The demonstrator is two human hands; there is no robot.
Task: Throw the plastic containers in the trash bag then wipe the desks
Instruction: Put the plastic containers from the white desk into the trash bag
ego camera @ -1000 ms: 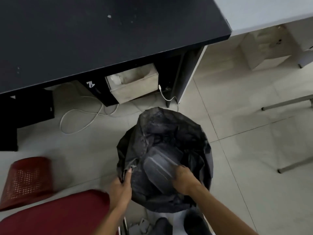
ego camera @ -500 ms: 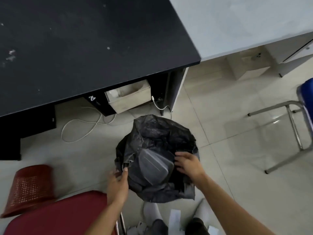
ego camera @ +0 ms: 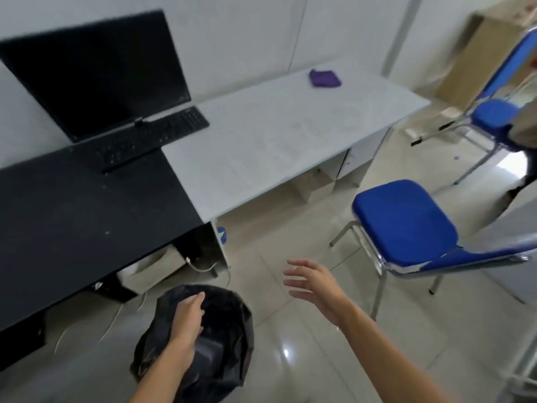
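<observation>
The black trash bag (ego camera: 229,324) stands open on the floor in front of the black desk (ego camera: 87,216). My left hand (ego camera: 187,324) grips the bag's rim on its left side. A dark plastic container (ego camera: 210,351) lies inside the bag. My right hand (ego camera: 313,283) hovers to the right of the bag, above the floor, fingers spread and holding nothing. A purple cloth (ego camera: 324,77) lies at the far end of the white desk (ego camera: 276,141).
A monitor (ego camera: 96,80) and keyboard (ego camera: 154,138) sit at the back of the desks. A blue chair (ego camera: 404,225) stands right of my right hand, a second blue chair (ego camera: 494,117) behind it. Boxes and a white cable lie under the black desk.
My right hand has let go of the container, left the bag and risen to the right, open. The view has swung up from the bag to both desks.
</observation>
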